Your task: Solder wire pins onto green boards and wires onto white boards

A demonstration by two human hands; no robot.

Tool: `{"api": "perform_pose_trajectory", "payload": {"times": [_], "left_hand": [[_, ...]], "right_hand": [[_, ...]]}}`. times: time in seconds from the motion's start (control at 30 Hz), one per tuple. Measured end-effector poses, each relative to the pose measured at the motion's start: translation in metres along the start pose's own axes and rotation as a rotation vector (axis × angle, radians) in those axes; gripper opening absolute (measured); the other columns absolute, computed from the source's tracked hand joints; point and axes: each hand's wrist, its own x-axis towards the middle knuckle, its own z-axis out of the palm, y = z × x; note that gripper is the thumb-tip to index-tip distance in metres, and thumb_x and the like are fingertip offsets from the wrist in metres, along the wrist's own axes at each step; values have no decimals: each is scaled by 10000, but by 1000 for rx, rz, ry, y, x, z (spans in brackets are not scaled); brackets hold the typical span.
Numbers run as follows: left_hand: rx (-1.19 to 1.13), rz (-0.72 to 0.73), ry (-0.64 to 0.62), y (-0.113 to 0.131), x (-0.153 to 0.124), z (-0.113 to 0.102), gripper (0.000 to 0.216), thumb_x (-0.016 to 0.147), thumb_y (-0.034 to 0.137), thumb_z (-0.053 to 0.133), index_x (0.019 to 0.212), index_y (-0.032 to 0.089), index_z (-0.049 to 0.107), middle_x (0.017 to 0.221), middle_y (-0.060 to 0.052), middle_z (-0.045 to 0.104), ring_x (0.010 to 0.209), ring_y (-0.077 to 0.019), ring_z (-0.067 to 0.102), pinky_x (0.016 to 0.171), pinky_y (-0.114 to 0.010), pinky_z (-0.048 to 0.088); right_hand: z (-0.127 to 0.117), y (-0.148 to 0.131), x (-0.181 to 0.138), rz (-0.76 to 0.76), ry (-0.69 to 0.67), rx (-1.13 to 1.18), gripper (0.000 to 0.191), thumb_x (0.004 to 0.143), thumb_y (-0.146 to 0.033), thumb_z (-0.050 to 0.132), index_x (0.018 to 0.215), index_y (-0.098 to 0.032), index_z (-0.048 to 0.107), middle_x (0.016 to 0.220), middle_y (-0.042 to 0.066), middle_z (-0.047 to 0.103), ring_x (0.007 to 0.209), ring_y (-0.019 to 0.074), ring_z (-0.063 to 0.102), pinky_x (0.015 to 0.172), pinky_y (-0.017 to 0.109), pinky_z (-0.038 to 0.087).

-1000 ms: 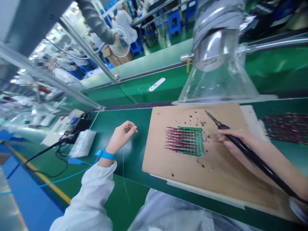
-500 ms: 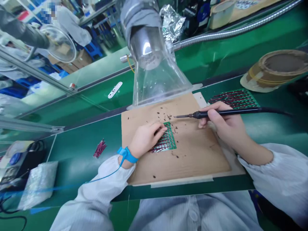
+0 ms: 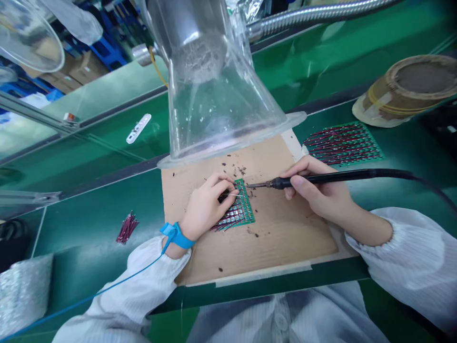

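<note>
A small green circuit board (image 3: 240,212) with rows of red wires lies on a brown cardboard sheet (image 3: 271,243). My left hand (image 3: 207,205) rests on the board, fingers pinched on a thin solder wire (image 3: 235,194) that points to the board's top edge. My right hand (image 3: 317,190) grips a black soldering iron (image 3: 321,178) like a pen. Its tip (image 3: 252,185) is at the board's upper right corner, close to the wire end. A blue wrist strap (image 3: 176,235) with a blue cord sits on my left wrist.
A clear fume hood (image 3: 214,95) on a metal hose hangs just behind the cardboard. A second wired board (image 3: 341,143) and a tape roll (image 3: 407,90) lie to the right. A bundle of red wires (image 3: 126,227) and a silver bag (image 3: 23,290) lie left.
My left hand came from the bare mat at left onto the board with the solder wire. The iron swung round to point left at the board. The view turned right.
</note>
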Motion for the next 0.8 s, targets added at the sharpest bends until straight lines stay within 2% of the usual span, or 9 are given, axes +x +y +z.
{"api": "perform_pose_trajectory", "payload": {"times": [0.17, 0.33, 0.57, 0.8], "left_hand": [[-2, -11, 5, 0, 0, 2, 96, 1029, 286, 620, 951, 234, 639, 1206, -32, 697, 1050, -193, 706, 949, -351, 571], [38, -16, 11, 2, -1, 3, 89, 1026, 274, 624, 947, 234, 636, 1209, -20, 698, 1029, -178, 711, 887, -318, 584], [3, -16, 15, 2, -1, 3, 84, 1023, 259, 635, 944, 232, 629, 1194, -14, 700, 1034, -172, 712, 919, -317, 578], [-22, -7, 24, 1, 0, 3, 81, 1012, 241, 653, 939, 228, 618, 1167, -7, 695, 1017, -163, 709, 884, -294, 566]], "right_hand": [[-1, 3, -2, -8, -16, -30, 295, 954, -552, 673, 922, -260, 669, 632, -16, 666, 558, 163, 634, 568, 313, 497], [-4, 4, -3, -64, -59, -134, 225, 992, -467, 637, 954, -250, 683, 659, -4, 673, 573, 162, 609, 563, 306, 467], [-5, 6, -4, -92, -103, -158, 122, 1018, -333, 613, 1011, -232, 681, 775, 1, 707, 653, 133, 624, 609, 271, 461], [-6, 10, -4, -112, -113, -149, 120, 1009, -330, 635, 1028, -223, 687, 789, 16, 720, 656, 147, 637, 590, 280, 464]]}}
